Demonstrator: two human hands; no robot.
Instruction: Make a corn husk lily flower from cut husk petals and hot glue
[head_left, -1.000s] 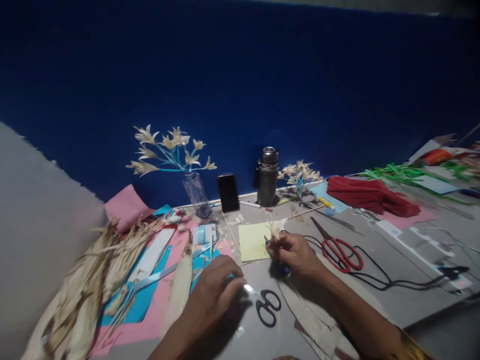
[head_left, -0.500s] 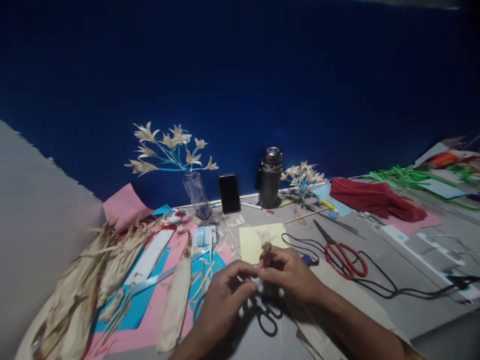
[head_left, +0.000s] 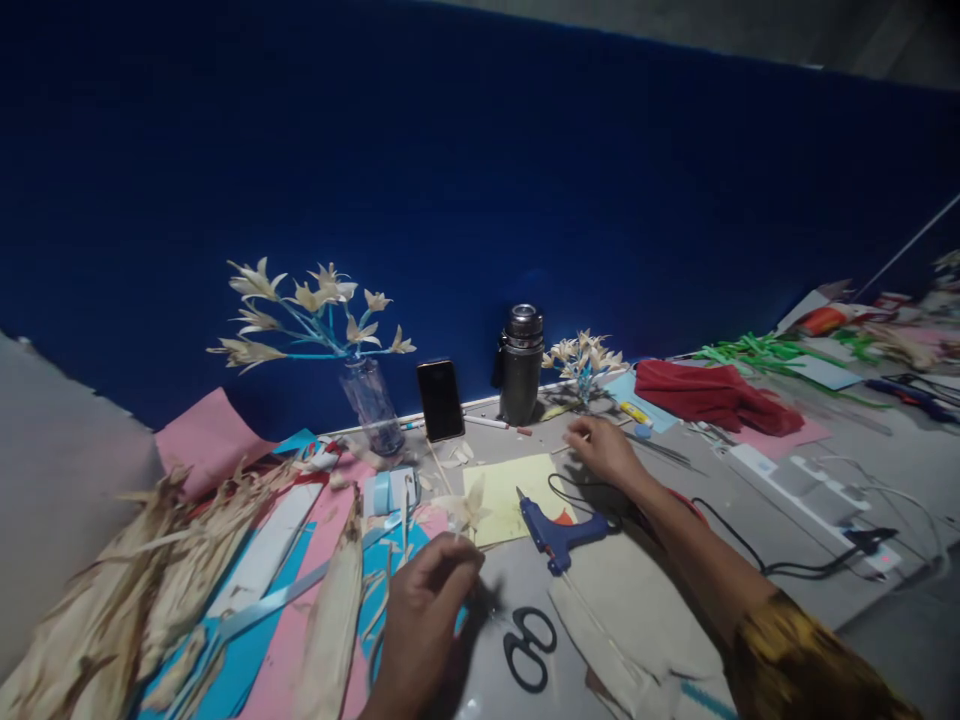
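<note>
Head: left fingers (head_left: 448, 549) grasp a pale, splayed flower (head_left: 472, 504); right fingers' (head_left: 582, 430) grip is unclear.

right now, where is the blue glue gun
In the head view, the blue glue gun lies just right of centre, partly over the yellow paper, beyond the black-handled scissors.

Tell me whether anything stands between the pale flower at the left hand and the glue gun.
Nothing visible stands between the pale flower at the left hand and the glue gun; only yellow paper lies flat there. The black scissors lie nearer the person.
</note>
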